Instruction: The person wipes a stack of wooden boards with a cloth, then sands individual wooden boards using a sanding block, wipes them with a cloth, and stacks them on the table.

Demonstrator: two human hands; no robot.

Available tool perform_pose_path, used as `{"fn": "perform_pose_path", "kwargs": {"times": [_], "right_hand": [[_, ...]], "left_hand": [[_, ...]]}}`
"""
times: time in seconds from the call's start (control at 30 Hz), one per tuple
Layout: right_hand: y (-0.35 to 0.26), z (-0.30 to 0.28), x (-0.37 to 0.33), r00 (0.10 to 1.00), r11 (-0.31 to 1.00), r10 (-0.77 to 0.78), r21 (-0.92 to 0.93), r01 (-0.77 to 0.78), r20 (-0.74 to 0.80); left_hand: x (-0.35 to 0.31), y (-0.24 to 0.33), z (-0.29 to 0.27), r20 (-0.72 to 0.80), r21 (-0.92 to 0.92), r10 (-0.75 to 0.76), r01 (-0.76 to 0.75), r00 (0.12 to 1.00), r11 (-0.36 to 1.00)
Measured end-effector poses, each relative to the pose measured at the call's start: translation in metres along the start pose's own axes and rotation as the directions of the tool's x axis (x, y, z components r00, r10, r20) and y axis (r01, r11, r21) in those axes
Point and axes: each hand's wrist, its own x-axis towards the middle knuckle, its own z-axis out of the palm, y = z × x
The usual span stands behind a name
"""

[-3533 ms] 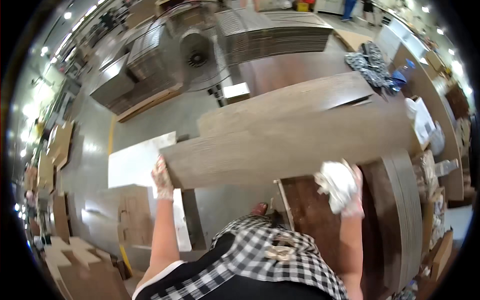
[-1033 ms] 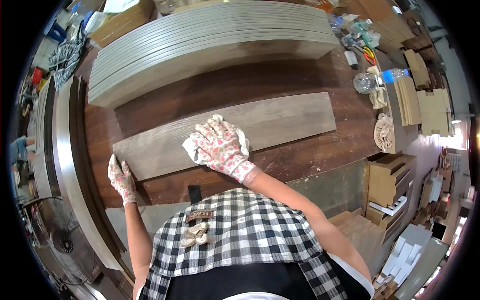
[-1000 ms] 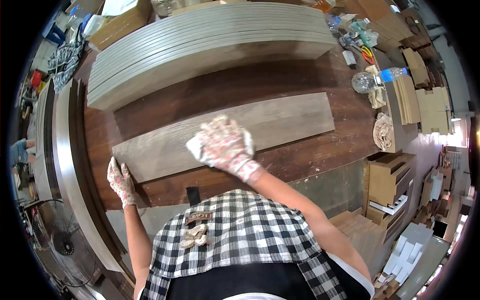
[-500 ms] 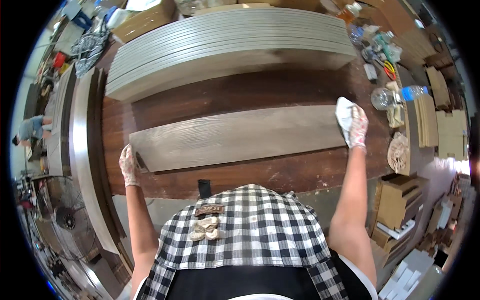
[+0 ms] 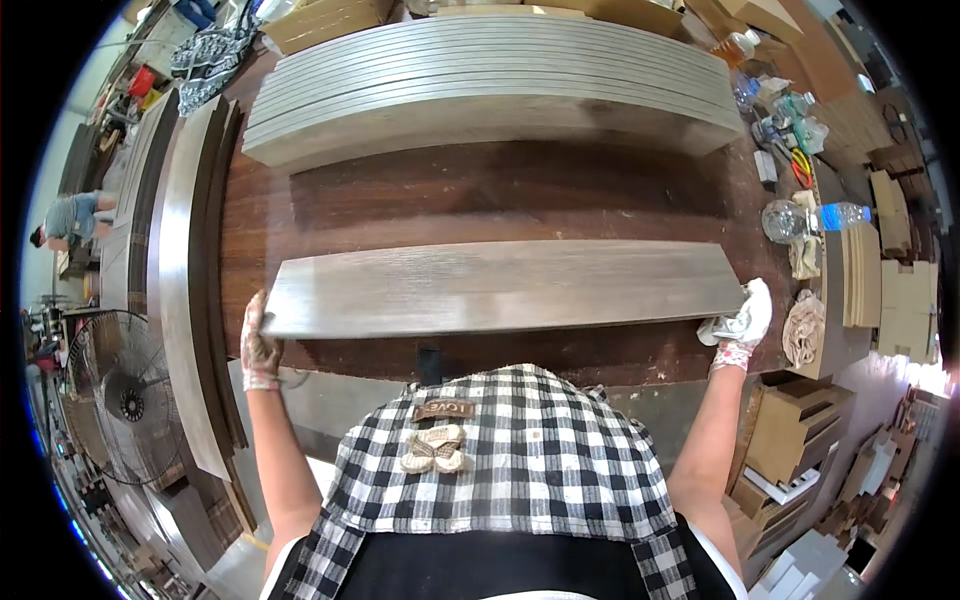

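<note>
Grey-brown plank (image 5: 505, 288) over dark desk (image 5: 400, 208), left grip (image 5: 260, 345) pinching its left end, right grip (image 5: 734, 352) clutching white cloth (image 5: 753, 314) at its right end, plank stack (image 5: 490, 85) beyond.

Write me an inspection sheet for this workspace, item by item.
Surface: brown tabletop, scuffed in places.
Job's things: long grey-brown plank; white cloth at its right end; stack of boards beyond.
Clutter: clear bottle and crumpled beige cloth at right.
Hands: gloved left hand at the plank's left end; gloved right hand holding the white cloth.
Cables: nothing clearly seen.
Surroundings: fan at left, cardboard box at right.
</note>
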Motion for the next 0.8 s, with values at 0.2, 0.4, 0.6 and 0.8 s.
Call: {"fn": "perform_pose_path", "kwargs": {"times": [0.2,0.4,0.6,0.8], "right_hand": [[-0.068,-0.015,-0.023,0.830,0.805,0.516,0.451,-0.385,-0.212],[-0.127,-0.006,-0.041,0.964,0.941,-0.263,-0.229,0.248,-0.033],[-0.191,0.196,-0.213,0.670,0.866,-0.336,-0.063,0.496,0.662],[-0.159,0.141,-0.126,0.778,0.518,-0.172,-0.616,0.594,0.605]], "left_hand": [[0.000,0.040,0.017,0.240,-0.050,-0.462,0.486,0.854,0.873],[0.003,0.029,0.017,0.152,0.038,-0.514,0.515,0.844,0.856],[0.010,0.025,0.038,0.174,0.093,-0.486,0.477,0.857,0.874],[0.002,0.013,0.004,0.076,0.077,-0.507,0.502,0.858,0.861]]}}
